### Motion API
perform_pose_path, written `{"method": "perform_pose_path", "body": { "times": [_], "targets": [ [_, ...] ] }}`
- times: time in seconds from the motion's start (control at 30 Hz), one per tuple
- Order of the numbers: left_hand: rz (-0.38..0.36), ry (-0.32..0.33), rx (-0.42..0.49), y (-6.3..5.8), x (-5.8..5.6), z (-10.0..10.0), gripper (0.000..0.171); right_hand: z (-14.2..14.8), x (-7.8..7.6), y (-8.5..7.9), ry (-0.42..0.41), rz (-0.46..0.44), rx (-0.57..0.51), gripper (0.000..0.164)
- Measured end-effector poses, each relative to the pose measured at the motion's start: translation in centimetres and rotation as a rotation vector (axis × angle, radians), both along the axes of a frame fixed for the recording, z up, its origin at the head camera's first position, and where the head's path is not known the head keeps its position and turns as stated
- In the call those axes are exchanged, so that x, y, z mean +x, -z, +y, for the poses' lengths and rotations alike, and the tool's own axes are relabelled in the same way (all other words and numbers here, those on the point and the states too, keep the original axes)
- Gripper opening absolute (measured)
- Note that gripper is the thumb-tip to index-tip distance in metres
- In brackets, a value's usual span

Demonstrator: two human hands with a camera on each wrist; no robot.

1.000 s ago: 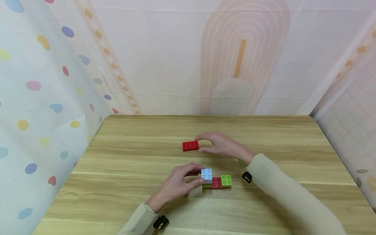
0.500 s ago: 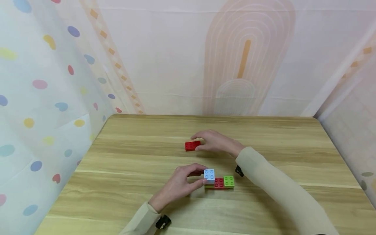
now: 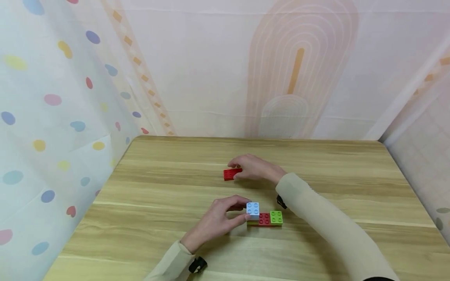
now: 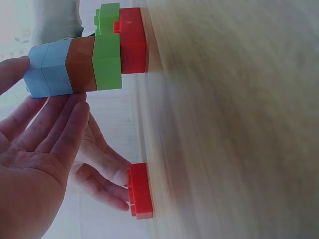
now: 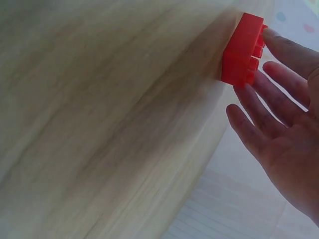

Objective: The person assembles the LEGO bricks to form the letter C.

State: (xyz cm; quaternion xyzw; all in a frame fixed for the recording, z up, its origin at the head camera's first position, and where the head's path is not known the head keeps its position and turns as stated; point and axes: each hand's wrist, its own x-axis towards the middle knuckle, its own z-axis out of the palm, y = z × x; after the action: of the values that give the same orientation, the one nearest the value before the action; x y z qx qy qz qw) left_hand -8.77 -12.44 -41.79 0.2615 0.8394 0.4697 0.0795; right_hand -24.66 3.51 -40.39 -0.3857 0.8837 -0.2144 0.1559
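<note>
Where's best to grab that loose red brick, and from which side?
Grip the red brick across its two long sides, near and far, probably bringing the right hand down from above: it lies flat with its studs up, and its narrow width suits a pinch.

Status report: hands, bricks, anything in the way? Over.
Left hand pinches light-blue blocks atop stack. Right hand at loose red brick, grip unclear. Brick on table. Nothing seen blocking it.
</note>
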Motion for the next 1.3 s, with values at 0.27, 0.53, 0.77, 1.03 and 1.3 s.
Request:
{"method": "perform_pose_path", "body": {
  "times": [0.27, 0.53, 0.77, 1.03, 1.3],
  "targets": [
    [0.010, 0.006, 0.020, 0.0, -0.1, 0.1, 0.032, 0.1, -0.1, 0.6, -0.003, 0.031, 0.026, 0.038],
    [-0.006, 0.003, 0.019, 0.0, -0.1, 0.0, 0.031, 0.3, 0.2, -0.1, 0.022, 0.054, 0.025, 0.035],
    [-0.016, 0.006, 0.035, 0.0, -0.3, -0.2, 0.029, 1.0, 0.8, -1.7, 0.045, 0.074, -0.026, 0.036],
    [-0.035, 0.000, 0.018, 0.1, -0.4, -0.5, 0.029, 1.9, 1.4, -2.7, 0.036, 0.107, -0.072, 0.035],
    [-0.024, -0.002, 0.019, 0.1, -0.5, -0.6, 0.030, 3.2, 2.5, -3.7, 0.050, 0.123, -0.115, 0.037]
  ]
}}
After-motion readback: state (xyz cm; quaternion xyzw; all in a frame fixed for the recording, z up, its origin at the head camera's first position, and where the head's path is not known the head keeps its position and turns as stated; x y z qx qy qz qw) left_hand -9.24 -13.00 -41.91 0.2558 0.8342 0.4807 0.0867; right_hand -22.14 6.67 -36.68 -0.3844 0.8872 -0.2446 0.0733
